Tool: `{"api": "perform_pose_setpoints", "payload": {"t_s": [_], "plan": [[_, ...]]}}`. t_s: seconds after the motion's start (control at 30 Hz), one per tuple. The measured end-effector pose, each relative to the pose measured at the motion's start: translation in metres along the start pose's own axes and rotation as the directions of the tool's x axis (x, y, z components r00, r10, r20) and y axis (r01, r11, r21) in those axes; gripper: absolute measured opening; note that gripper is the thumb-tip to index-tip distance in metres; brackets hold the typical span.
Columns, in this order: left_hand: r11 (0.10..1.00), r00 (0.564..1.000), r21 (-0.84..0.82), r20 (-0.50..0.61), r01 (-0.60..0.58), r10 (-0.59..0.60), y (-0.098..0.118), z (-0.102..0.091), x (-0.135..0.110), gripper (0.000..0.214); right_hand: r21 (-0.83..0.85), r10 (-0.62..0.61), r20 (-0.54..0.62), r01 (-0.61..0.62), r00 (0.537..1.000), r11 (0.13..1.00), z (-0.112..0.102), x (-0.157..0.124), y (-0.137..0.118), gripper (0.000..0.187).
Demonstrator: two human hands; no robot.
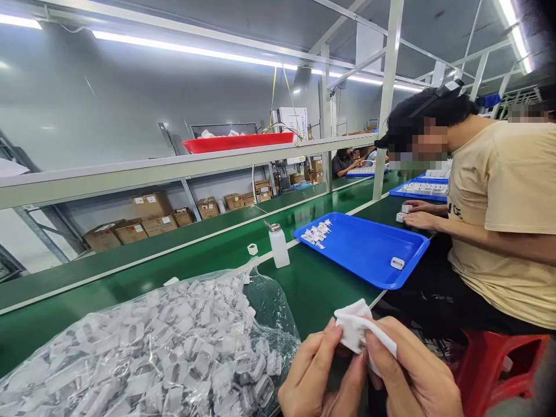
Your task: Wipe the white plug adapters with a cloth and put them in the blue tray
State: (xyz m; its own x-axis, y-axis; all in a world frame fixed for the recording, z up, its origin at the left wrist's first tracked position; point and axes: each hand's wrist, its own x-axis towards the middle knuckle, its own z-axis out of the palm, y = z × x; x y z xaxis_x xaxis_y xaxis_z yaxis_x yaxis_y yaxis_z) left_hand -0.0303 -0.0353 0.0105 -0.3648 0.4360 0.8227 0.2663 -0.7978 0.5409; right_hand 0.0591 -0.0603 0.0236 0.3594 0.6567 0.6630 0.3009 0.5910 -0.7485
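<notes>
At the bottom of the view, my left hand (319, 370) and my right hand (412, 370) pinch a white cloth (354, 327) between them. Anything folded inside the cloth is hidden. Left of my left hand lies a clear plastic bag (278, 313) heaped with small white plug-shaped parts. Ahead on the green bench stands a blue plastic tray (369, 260), with a cluster of white pieces (316, 233) at its far corner and a single white part (397, 263) near its right rim. A white bottle with a metal top (278, 246) and a small white part (252, 249) stand beyond the bag.
To the right, a co-worker in a beige T-shirt (499, 220) handles white parts beside another blue tray (419, 190). A red stool (499, 370) sits at lower right. A long shelf (174, 162) carries a red tray; cardboard boxes (156, 217) stand beyond the bench.
</notes>
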Motion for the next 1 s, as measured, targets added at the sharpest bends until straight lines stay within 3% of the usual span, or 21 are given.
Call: {"api": "perform_pose_setpoints", "payload": {"t_s": [0.1, 0.2, 0.5, 0.63, 0.83, 1.0], "plan": [[1.0, 1.0, -0.007, -0.001, 0.017, -0.017, -0.001, 0.002, -0.001, 0.042, -0.059, 0.034, -0.092, -0.039, 0.995, 0.998, 0.001, -0.003, -0.001, 0.02], [1.0, 1.0, 0.007, -0.019, 0.011, -0.011, -0.001, 0.001, -0.001, 0.04, -0.091, -0.028, -0.116, 0.018, 0.993, 0.996, 0.003, -0.005, 0.001, 0.02], [0.989, 0.992, 0.096, 0.051, -0.116, 0.111, 0.004, -0.007, 0.007, 0.045, -0.074, -0.198, 0.024, 0.199, 0.98, 0.977, 0.005, -0.005, 0.011, 0.039], [0.972, 0.984, 0.164, 0.089, -0.166, 0.153, 0.002, -0.009, 0.007, 0.031, -0.088, -0.263, 0.037, 0.265, 0.964, 0.96, 0.005, -0.005, 0.016, 0.044], [0.96, 0.975, 0.178, 0.091, -0.216, 0.203, -0.001, -0.011, 0.009, 0.038, -0.104, -0.309, 0.091, 0.318, 0.947, 0.942, 0.0, -0.005, 0.021, 0.048], [0.912, 0.947, 0.257, 0.122, -0.32, 0.298, -0.004, -0.008, 0.007, 0.023, -0.102, -0.288, 0.108, 0.299, 0.952, 0.949, -0.001, -0.004, 0.021, 0.044]]}}
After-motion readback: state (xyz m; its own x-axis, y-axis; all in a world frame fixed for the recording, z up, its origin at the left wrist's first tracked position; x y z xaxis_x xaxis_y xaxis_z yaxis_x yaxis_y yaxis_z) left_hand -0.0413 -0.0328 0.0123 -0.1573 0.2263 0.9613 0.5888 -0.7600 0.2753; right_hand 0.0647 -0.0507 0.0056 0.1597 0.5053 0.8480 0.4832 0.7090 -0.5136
